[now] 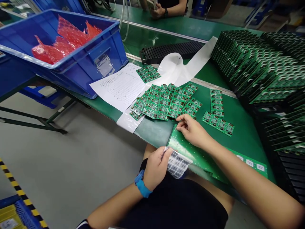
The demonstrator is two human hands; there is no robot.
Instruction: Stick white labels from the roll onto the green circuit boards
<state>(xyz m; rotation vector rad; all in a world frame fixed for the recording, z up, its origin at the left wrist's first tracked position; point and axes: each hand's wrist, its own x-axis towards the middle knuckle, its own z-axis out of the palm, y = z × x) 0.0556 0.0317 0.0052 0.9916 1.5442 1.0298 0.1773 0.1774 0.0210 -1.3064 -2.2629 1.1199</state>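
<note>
My left hand (156, 167), with a blue wristband, is closed on a sheet of small labels (177, 163) just below the table edge. My right hand (193, 130) rests on a long green circuit board (190, 149) at the table's front, its fingertips pinched together at the near edge of a spread of several small green circuit boards (166, 103). What the fingertips hold, if anything, is too small to make out. A few more small boards (218, 124) lie to the right of that hand.
A blue bin (78, 68) with red bubble wrap (64, 41) stands at the left. A printed paper sheet (120, 87) lies beside the boards. Racks of upright green boards (262, 63) fill the right side. Another person's hands (158, 11) show at the far side.
</note>
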